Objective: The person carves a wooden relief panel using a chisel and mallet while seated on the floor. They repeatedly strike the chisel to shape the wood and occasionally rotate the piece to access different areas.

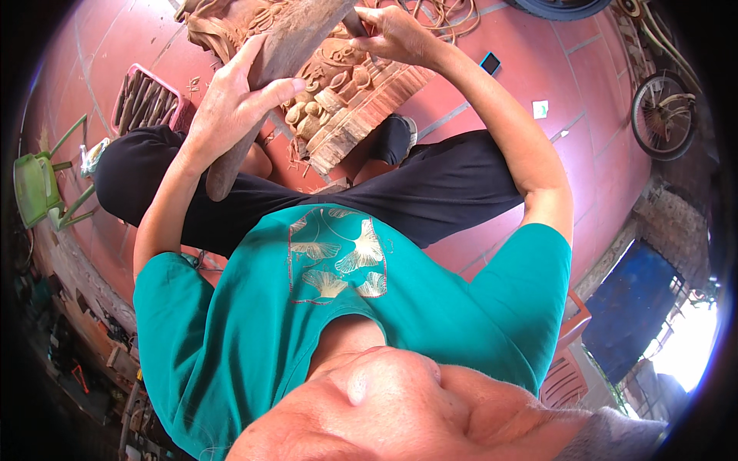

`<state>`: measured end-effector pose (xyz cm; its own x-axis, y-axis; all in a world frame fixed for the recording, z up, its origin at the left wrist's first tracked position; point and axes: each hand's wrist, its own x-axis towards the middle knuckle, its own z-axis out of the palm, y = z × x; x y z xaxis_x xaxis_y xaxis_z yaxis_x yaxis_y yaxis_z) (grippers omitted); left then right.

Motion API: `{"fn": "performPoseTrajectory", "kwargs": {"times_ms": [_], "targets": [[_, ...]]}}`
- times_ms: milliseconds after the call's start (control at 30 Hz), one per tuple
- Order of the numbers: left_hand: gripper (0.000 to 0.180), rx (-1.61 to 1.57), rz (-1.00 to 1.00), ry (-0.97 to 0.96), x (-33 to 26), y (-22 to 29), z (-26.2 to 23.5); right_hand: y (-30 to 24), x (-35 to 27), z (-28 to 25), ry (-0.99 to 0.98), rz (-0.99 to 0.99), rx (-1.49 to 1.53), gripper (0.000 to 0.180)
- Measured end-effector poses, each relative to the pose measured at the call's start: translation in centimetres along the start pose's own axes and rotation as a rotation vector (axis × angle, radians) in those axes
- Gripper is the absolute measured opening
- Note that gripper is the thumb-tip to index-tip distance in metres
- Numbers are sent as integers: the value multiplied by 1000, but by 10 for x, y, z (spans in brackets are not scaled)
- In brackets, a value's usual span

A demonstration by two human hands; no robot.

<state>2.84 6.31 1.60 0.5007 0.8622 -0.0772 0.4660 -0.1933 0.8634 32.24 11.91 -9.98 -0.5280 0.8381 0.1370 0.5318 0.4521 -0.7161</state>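
Observation:
My left hand (234, 104) is closed round a long wooden mallet (296, 38), a club-like piece whose narrow end sticks out below the hand and whose broad part runs up past the top edge. At the top, my right hand (396, 34) is closed on a short dark shaft (355, 23), apparently a chisel; its tip is hidden behind the mallet. Beneath both hands lies a carved wooden block (357, 107) with rounded and curling relief and a stepped edge. The mallet covers part of this carving.
A pink basket (181, 104) of chisel-like tools (144, 100) stands left of my knee. Farther left is a green plastic chair (38, 184). A phone-like device (490, 64) and a paper scrap (540, 109) lie on red floor tiles (592, 84). A wheel (665, 115) stands far right.

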Motion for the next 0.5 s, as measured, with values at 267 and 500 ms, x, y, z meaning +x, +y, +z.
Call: {"fn": "performPoseTrajectory", "kwargs": {"times_ms": [267,500], "targets": [[69,-5,27,24,3,6,-5,-7,-2,-6,-60,75,86,27],[70,55,26,26,4,5,-5,-10,-5,-6,-26,93,132,28]]}}
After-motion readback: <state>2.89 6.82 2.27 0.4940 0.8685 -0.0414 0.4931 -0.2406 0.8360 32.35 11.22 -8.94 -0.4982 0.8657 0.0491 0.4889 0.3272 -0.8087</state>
